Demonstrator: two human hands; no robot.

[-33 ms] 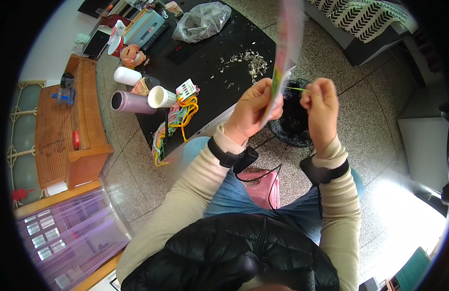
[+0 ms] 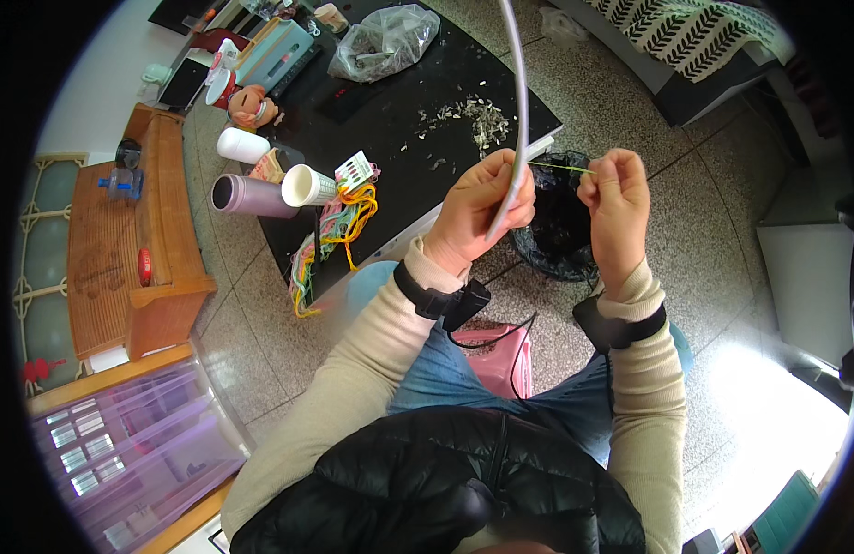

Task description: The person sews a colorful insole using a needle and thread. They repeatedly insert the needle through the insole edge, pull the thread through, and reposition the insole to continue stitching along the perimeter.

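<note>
My left hand (image 2: 482, 205) is closed round the lower end of a thin pale sheet (image 2: 520, 102), seen almost edge-on, so its faces are hidden. A green thread (image 2: 575, 169) stretches from beside the sheet to my right hand (image 2: 617, 208), whose fingertips pinch it. Whether a needle is also in those fingers cannot be made out. On the table to the left lie bundles of coloured thread (image 2: 353, 217), yellow, pink and green, attached to a white card with holes (image 2: 356, 172).
Beneath my hands stands a bin with a black liner (image 2: 561, 231). The black table (image 2: 381, 120) bears scattered seed husks (image 2: 487, 123), a clear plastic bag (image 2: 385, 42), a paper cup (image 2: 307, 185) and a purple flask (image 2: 252, 196). A pink stool (image 2: 501, 360) is between my legs.
The sheet has turned from showing a strip of its coloured face to nearly edge-on, its upper part shifting left. My right hand has moved slightly right, with more green thread showing.
</note>
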